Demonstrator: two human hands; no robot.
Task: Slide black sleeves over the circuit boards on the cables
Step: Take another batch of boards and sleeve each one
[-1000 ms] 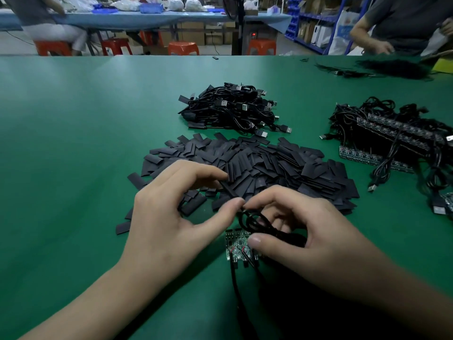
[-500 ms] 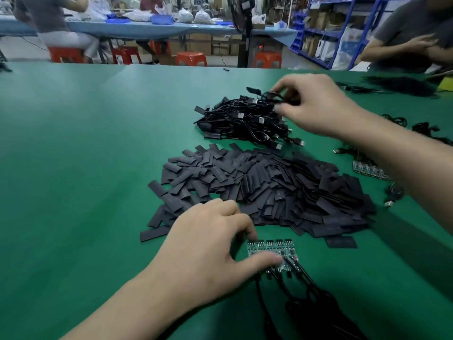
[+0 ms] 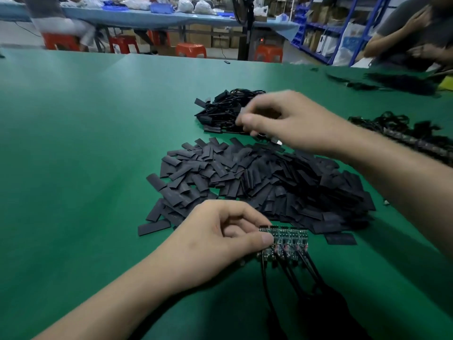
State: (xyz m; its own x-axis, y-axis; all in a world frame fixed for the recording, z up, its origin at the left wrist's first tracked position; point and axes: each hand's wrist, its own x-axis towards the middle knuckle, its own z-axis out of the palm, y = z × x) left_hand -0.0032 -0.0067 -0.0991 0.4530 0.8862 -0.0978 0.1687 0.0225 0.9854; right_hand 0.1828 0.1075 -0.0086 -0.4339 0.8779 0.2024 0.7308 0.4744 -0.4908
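Nearest you, your left hand [image 3: 215, 244] pinched the left end of a strip of circuit boards [image 3: 290, 238], thumb on top. Its black cables [image 3: 294, 278] trailed toward you over the green mat [image 3: 85, 143]. Just beyond lay the heap of black sleeves [image 3: 257, 182]; any print on them was too blurred to read. Your right hand [image 3: 299, 123] hovered over the coiled cable pile [image 3: 218, 111], fingers curled, possibly pinching something; I cannot tell. Farther off stood orange stools [image 3: 190, 50] and blue shelving [image 3: 316, 28].
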